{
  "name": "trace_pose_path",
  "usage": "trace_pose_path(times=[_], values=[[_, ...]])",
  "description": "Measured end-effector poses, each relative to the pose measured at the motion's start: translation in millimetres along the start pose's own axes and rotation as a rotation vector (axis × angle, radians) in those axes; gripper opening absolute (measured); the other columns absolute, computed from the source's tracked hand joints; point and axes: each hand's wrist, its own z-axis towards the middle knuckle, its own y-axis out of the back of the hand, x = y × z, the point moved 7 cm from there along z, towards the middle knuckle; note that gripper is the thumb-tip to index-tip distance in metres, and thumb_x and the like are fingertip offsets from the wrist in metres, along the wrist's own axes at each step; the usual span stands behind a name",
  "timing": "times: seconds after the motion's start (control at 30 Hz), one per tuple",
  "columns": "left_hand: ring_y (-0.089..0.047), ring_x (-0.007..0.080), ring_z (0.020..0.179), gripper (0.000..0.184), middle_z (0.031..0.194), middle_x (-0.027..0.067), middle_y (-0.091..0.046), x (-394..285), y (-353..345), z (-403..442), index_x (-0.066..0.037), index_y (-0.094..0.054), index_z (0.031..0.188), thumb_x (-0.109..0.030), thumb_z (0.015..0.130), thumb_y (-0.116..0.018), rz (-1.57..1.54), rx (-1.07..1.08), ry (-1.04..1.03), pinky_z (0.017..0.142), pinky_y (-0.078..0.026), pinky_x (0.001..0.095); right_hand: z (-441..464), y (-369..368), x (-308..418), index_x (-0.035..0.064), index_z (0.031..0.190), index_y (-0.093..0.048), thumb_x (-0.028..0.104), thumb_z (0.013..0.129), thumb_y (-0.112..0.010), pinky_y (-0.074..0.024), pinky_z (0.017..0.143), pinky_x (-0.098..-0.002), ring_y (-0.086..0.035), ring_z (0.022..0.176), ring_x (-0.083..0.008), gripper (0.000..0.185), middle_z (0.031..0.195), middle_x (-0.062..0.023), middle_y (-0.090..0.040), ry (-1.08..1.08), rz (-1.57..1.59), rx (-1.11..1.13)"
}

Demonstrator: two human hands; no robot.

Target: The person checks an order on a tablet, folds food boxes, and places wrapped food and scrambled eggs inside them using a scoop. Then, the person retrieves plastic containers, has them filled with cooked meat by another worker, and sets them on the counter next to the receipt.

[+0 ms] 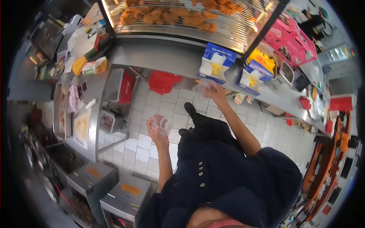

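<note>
My left hand (154, 131), fingers wrapped round it, holds a clear plastic tub (162, 125) out over the tiled floor. A second clear plastic tub (199, 88) is in my right hand (215, 94), just in front of the steel counter's edge; it is a little blurred. Close beyond that hand stands an open blue box (219, 53) with white packets or cups and some yellow food inside. Another open blue box (245, 84) of the same kind stands to its right on the counter.
A lit warming cabinet (175, 32) with fried chicken (163, 16) rises behind the counter (152, 49). Pink crates (294, 38) stand at the right. Below are a red bin (127, 87) and a red object (163, 81). A side counter is at left; another person (315, 24) stands far right.
</note>
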Motion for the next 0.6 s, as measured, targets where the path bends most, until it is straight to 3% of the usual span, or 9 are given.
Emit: trace_pose_path(times=[0.03, 0.1, 0.17, 0.2, 0.27, 0.3, 0.47, 0.53, 0.6], values=[[-0.061, 0.0287, 0.114, 0.067, 0.124, 0.0138, -0.059, -3.8, -4.5, 8.6, -0.006, -0.053, 0.128, -0.045, 0.082, -0.082, 0.063, 0.028, -0.008, 0.094, -0.053, 0.0426, 35.9, -4.4, 0.8, 0.0013, 0.117, -0.062, 0.010, 0.088, -0.075, -0.0580, 0.070, -0.0329, -0.071, 0.085, -0.0193, 0.033, 0.098, -0.0092, -0.071, 0.066, -0.073, 0.027], [-0.061, 0.0280, 0.114, 0.065, 0.123, 0.0137, -0.060, -11.8, -14.8, 21.3, -0.005, -0.054, 0.128, -0.045, 0.083, -0.081, 0.121, -0.022, -0.088, 0.094, -0.053, 0.0423, 112.2, -11.5, -2.1, 0.0014, 0.128, -0.058, 0.023, 0.086, -0.079, -0.0574, 0.079, -0.0360, -0.069, 0.092, -0.0207, 0.052, 0.108, -0.0123, -0.070, 0.156, -0.399, -0.026], [-0.062, 0.0255, 0.112, 0.059, 0.120, 0.0126, -0.061, -16.7, -21.3, 30.3, -0.004, -0.056, 0.127, -0.042, 0.087, -0.077, 0.206, -0.011, -0.069, 0.093, -0.053, 0.0412, 185.4, -18.6, -20.4, 0.0014, 0.131, -0.056, 0.025, 0.082, -0.082, -0.0546, 0.089, -0.0399, -0.067, 0.104, -0.0279, 0.060, 0.113, -0.0152, -0.067, 0.365, -0.722, -0.202], [-0.063, 0.0234, 0.110, 0.052, 0.118, 0.0113, -0.063, -22.2, -25.8, 34.3, -0.003, -0.058, 0.125, -0.038, 0.090, -0.074, 0.205, 0.004, -0.124, 0.093, -0.054, 0.0398, 223.3, -22.0, -41.6, 0.0014, 0.134, -0.055, 0.025, 0.077, -0.084, -0.0490, 0.101, -0.0418, -0.062, 0.115, -0.0342, 0.067, 0.123, -0.0184, -0.063, 0.543, -0.693, -0.161], [-0.063, 0.0209, 0.111, 0.042, 0.117, 0.0092, -0.063, -30.0, -26.1, 38.8, -0.003, -0.060, 0.123, -0.027, 0.091, -0.073, 0.248, -0.025, -0.180, 0.095, -0.052, 0.0385, 277.8, -36.8, -62.1, 0.0022, 0.134, -0.056, 0.020, 0.076, -0.084, -0.0445, 0.109, -0.0434, -0.057, 0.126, -0.0352, 0.067, 0.134, -0.0193, -0.060, 0.560, -0.763, -0.060], [-0.062, 0.0188, 0.112, 0.039, 0.117, 0.0077, -0.064, -29.4, -20.7, 39.0, -0.003, -0.061, 0.122, -0.021, 0.090, -0.073, 0.242, -0.072, -0.160, 0.097, -0.050, 0.0356, 275.9, -49.7, -44.9, 0.0022, 0.135, -0.056, 0.019, 0.078, -0.083, -0.0434, 0.111, -0.0434, -0.056, 0.127, -0.0350, 0.065, 0.135, -0.0189, -0.060, 0.429, -0.697, 0.038], [-0.061, 0.0141, 0.110, 0.034, 0.116, 0.0034, -0.064, -48.5, -4.8, 8.7, -0.006, -0.063, 0.121, -0.017, 0.091, -0.075, 0.198, -0.374, -0.268, 0.098, -0.048, 0.0326, 288.4, -62.6, -33.1, -0.0050, 0.135, -0.053, 0.022, 0.080, -0.081, -0.0438, 0.107, -0.0488, -0.059, 0.123, -0.0410, 0.067, 0.130, -0.0259, -0.062, 0.332, -0.773, -0.020], [-0.060, 0.0136, 0.109, 0.034, 0.115, 0.0025, -0.064, -40.0, 2.9, -7.3, -0.007, -0.064, 0.122, -0.018, 0.091, -0.075, 0.165, -0.439, -0.261, 0.098, -0.048, 0.0323, 280.1, -60.8, -28.6, -0.0047, 0.135, -0.054, 0.026, 0.083, -0.077, -0.0465, 0.100, -0.0526, -0.061, 0.115, -0.0434, 0.064, 0.124, -0.0261, -0.063, 0.586, -1.029, -0.173], [-0.059, 0.0132, 0.109, 0.033, 0.114, 0.0017, -0.064, -30.9, 20.1, -23.3, -0.008, -0.064, 0.121, -0.018, 0.092, -0.075, 0.271, -0.588, -0.331, 0.098, -0.046, 0.0317, 280.8, -56.7, -37.3, -0.0036, 0.135, -0.055, 0.031, 0.088, -0.070, -0.0470, 0.097, -0.0538, -0.062, 0.110, -0.0443, 0.061, 0.121, -0.0263, -0.064, 0.646, -1.159, -0.310]])
